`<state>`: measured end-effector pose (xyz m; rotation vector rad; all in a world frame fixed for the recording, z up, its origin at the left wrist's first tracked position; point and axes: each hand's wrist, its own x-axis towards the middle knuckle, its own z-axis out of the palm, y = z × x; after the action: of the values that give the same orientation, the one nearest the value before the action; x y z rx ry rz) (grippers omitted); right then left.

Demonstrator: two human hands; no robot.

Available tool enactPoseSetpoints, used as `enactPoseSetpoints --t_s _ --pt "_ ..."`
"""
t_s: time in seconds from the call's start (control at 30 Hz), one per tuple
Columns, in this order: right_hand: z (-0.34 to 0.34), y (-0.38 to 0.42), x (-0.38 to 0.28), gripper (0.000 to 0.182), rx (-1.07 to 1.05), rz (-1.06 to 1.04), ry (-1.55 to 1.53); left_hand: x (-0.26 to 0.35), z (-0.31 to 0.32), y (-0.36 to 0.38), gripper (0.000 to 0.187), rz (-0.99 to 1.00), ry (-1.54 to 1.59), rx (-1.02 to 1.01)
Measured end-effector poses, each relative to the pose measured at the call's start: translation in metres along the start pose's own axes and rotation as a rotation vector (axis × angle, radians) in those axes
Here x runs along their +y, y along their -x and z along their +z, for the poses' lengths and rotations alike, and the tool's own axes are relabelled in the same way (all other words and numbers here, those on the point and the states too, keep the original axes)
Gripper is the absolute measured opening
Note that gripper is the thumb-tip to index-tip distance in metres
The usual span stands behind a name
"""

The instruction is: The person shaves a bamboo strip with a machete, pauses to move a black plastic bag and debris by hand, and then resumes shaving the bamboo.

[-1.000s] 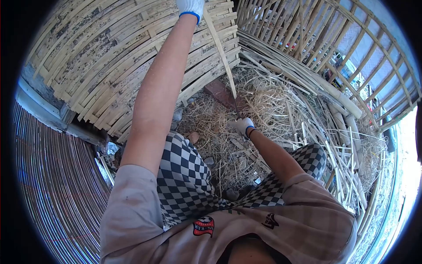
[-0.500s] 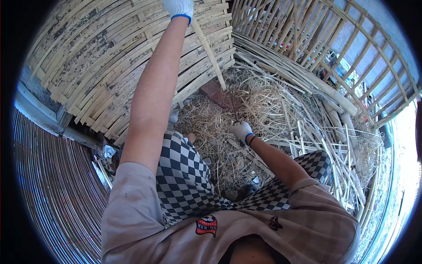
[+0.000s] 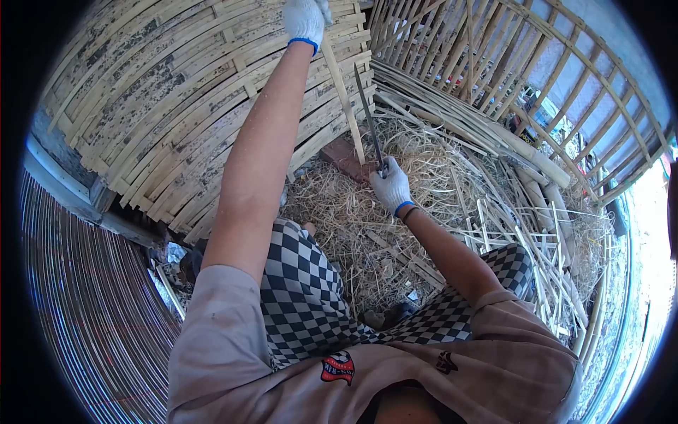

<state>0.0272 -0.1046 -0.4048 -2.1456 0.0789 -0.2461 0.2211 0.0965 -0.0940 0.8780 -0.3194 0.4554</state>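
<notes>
A broad woven bamboo panel (image 3: pixel 169 106) spreads left of and beneath the left hand (image 3: pixel 305 21), while a bamboo lattice (image 3: pixel 558 78) rises up and to the right of the right hand (image 3: pixel 390 186). Between that hand and the lattice lie long bamboo poles (image 3: pixel 494 145); pale shavings (image 3: pixel 339 205) cover the ground around and below it, crowding the space near the checkered trousers (image 3: pixel 300 275). The hands are well apart, both in white gloves with blue cuffs: the left is closed on the upper part of the bamboo strip (image 3: pixel 342 95), the right around the near end of a long, dark blade (image 3: pixel 368 113). The strip, pale yellow, flat and narrow, slants down from the left hand to just left of the right, its lower end over a reddish-brown block (image 3: pixel 341 155). A red badge (image 3: pixel 338 367) on the shirt (image 3: pixel 402 367) carries lettering too distorted to read surely.
</notes>
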Motion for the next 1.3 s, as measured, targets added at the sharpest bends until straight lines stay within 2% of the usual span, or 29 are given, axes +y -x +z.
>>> enactPoseSetpoints --t_s 0.13,0.17,0.23,0.27,0.5,0.6,0.73,0.87,0.9,0.93,1.0,1.1,1.2,1.3 --pt "-0.031 -0.008 -0.065 0.043 -0.051 0.008 -0.108 0.029 0.014 -0.003 0.047 0.141 -0.011 -0.093" --pt "-0.030 -0.016 -0.065 0.048 0.000 -0.089 -0.031 0.039 0.016 -0.003 0.046 0.090 0.004 -0.105" --pt "-0.035 -0.025 -0.078 0.049 0.024 -0.125 -0.026 0.056 0.014 -0.005 0.046 -0.014 0.033 -0.127" --pt "-0.037 -0.029 -0.081 0.050 0.035 -0.140 -0.025 0.057 0.015 -0.002 0.045 -0.003 0.013 -0.138" --pt "-0.020 -0.051 -0.067 0.048 0.030 -0.129 -0.131 0.041 0.049 0.025 0.047 0.071 -0.073 -0.186" --pt "-0.004 -0.044 -0.062 0.037 0.120 -0.163 -0.126 0.040 0.058 0.036 0.050 0.115 -0.117 -0.180" --pt "0.007 -0.034 -0.053 0.035 0.060 -0.040 -0.097 0.042 0.059 0.041 0.051 0.095 -0.102 -0.183" --pt "0.020 -0.030 -0.032 0.034 0.090 -0.065 -0.161 0.043 0.030 0.032 0.044 0.065 -0.013 -0.332" --pt "0.011 -0.027 -0.044 0.031 0.013 -0.023 -0.089 0.052 0.016 0.023 0.052 0.020 -0.020 -0.480" --pt "0.008 -0.026 -0.049 0.030 0.027 -0.068 -0.113 0.057 0.010 0.017 0.060 -0.029 -0.023 -0.631" --pt "0.008 -0.024 -0.055 0.029 0.058 -0.151 -0.156 0.067 0.029 0.041 0.066 0.015 -0.272 -0.329" --pt "0.017 -0.032 -0.035 0.030 0.049 -0.137 -0.072 0.064 0.024 0.046 0.064 0.026 -0.116 -0.415" --pt "0.032 -0.032 -0.011 0.032 -0.006 -0.020 -0.070 0.059 0.042 0.057 0.069 0.175 -0.368 -0.109" --pt "0.039 -0.048 0.003 0.033 -0.094 0.047 -0.073 0.065 0.022 0.042 0.072 0.106 -0.343 -0.204"
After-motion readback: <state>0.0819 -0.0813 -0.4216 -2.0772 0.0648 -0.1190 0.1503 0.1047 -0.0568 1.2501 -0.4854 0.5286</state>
